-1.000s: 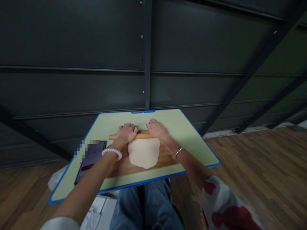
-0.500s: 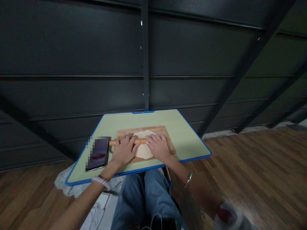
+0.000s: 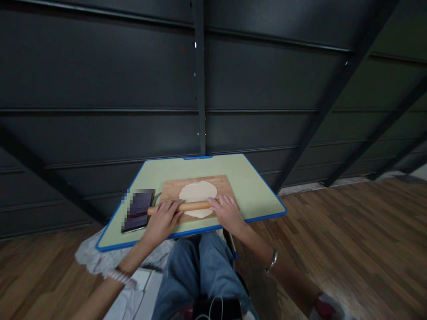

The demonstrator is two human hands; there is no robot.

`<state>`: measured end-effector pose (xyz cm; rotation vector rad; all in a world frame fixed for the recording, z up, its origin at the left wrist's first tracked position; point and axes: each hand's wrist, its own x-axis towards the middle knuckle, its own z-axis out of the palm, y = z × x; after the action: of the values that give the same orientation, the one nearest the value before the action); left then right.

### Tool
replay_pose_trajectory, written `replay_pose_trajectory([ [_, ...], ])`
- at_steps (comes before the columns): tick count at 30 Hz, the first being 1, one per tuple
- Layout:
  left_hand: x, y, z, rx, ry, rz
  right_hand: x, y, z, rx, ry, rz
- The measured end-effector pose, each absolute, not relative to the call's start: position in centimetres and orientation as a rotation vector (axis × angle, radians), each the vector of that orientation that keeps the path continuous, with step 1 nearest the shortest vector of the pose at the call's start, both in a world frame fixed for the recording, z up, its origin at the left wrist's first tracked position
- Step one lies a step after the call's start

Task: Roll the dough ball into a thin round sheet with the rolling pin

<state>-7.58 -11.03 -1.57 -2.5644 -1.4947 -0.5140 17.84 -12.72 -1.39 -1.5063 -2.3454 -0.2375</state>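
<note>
A wooden rolling pin (image 3: 195, 206) lies crosswise over a flat, roundish sheet of pale dough (image 3: 198, 192). The dough rests on a wooden board (image 3: 170, 190), and more of it shows beyond the pin than on the near side. My left hand (image 3: 163, 218) has its fingers over the left part of the pin, whose left end sticks out past the fingers. On the right part of the pin my right hand (image 3: 227, 212) is closed, and it hides that end.
The board lies on a small pale-green table (image 3: 256, 195) with a blue rim. A phone or tablet (image 3: 140, 209) lies at its left, partly blurred out, close to the pin's left end. Dark panelled wall (image 3: 253, 80) stands behind. My jeans-clad legs (image 3: 196, 266) are under the near edge.
Both hands have drawn the rolling pin toward me, from the middle of the dough to its nearer part. More of the dough's far side now shows. The view has shifted slightly.
</note>
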Motion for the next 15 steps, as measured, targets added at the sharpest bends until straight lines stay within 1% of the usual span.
replay_pose_trajectory([
  [5, -9.2, -10.2, -1.0, -2.536, -1.512, -0.378, 19.1, -13.1, -1.7, -1.513, -2.321, -0.208],
  [11, -8.1, -10.7, -1.0, -2.581, -1.448, -0.485, 20.6, -12.5, -1.3, -1.465, -2.322, -0.142],
  [15, -7.3, -9.1, -0.4, -2.593, -1.376, -0.422, 20.8, -10.4, -1.4, -1.429, -2.313, -0.115],
])
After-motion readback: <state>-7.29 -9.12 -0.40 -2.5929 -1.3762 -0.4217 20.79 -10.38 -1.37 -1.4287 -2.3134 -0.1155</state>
